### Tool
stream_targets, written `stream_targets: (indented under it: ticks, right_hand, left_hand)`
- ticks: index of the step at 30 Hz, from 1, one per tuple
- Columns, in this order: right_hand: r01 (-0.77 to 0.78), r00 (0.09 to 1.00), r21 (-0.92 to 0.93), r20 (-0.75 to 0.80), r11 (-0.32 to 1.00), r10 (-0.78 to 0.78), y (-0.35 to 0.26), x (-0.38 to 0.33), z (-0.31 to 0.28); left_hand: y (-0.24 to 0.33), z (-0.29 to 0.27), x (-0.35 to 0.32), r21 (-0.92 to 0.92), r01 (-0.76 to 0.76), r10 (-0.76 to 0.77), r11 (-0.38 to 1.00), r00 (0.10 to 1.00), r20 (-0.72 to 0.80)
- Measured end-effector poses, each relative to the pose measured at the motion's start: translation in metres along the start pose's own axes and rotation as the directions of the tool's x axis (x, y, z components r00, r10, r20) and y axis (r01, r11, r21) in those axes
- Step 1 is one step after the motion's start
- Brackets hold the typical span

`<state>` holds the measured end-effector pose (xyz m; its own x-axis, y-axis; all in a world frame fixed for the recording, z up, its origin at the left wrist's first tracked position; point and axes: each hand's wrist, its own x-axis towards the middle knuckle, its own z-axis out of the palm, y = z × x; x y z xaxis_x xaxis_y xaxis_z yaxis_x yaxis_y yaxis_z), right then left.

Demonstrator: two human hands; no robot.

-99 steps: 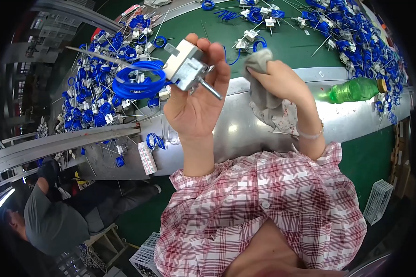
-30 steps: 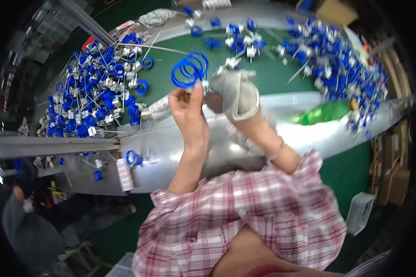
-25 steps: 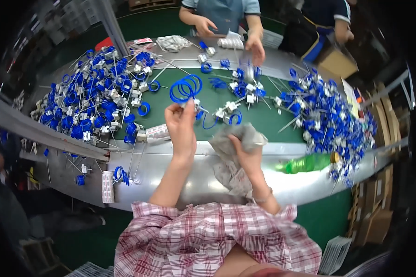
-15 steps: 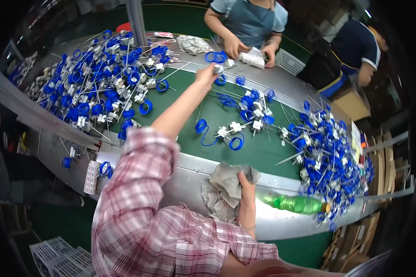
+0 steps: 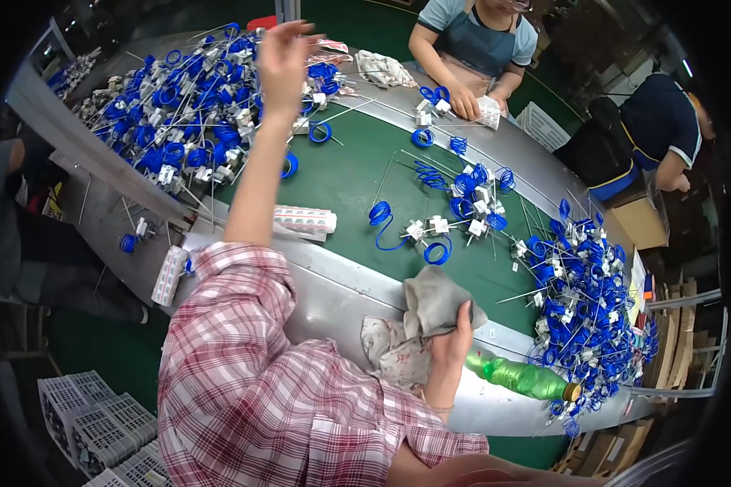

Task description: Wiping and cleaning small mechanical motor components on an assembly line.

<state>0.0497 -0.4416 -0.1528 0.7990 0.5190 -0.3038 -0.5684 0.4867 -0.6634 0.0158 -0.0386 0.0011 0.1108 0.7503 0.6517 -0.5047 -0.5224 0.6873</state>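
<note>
The left hand [image 5: 283, 61] is stretched far out over the big pile of blue wire coils [image 5: 179, 122] on the far left of the green table [image 5: 349, 174]. Its fingers are spread open and it holds nothing. The right hand [image 5: 453, 345] rests on the shiny metal edge [image 5: 333, 292] close to the body. It is closed around a grey cloth [image 5: 430, 304], with the thumb pressed on top. A second, paler cloth [image 5: 390, 357] lies bunched under it. A green plastic bottle [image 5: 524, 378] lies on its side just right of that hand. A long white packet with small red marks [image 5: 304, 219] lies flat on the table by the left arm. Another white strip [image 5: 169, 274] sits on the lower shelf. White crates [image 5: 97, 426] stand on the floor.
</note>
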Motion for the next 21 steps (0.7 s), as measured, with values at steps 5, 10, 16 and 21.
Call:
stream_targets:
  ticks: [5, 10, 16, 21]
  right_hand:
    - [0.039, 0.997, 0.019, 0.062, 0.999, -0.040, -0.008, -0.013, 0.012]
    - [-0.026, 0.996, 0.005, 0.088, 1.000, 0.025, -0.008, -0.030, 0.030]
    - [-0.047, 0.995, -0.022, 0.084, 0.999, 0.049, -0.010, -0.045, 0.029]
    - [-0.048, 0.995, 0.031, 0.094, 0.998, 0.045, -0.016, -0.052, 0.032]
  left_hand:
    - [-0.067, -0.111, 0.000, 0.971, -0.175, -0.602, 0.161, 0.763, 0.237]
    - [-0.103, -0.108, -0.048, 0.946, -0.304, -0.873, -0.116, 0.484, 0.048]
    - [-0.087, -0.091, -0.057, 0.902, -0.353, -0.845, -0.250, 0.534, -0.025]
    - [-0.034, -0.090, -0.051, 0.942, -0.308, -0.727, -0.136, 0.676, 0.117]
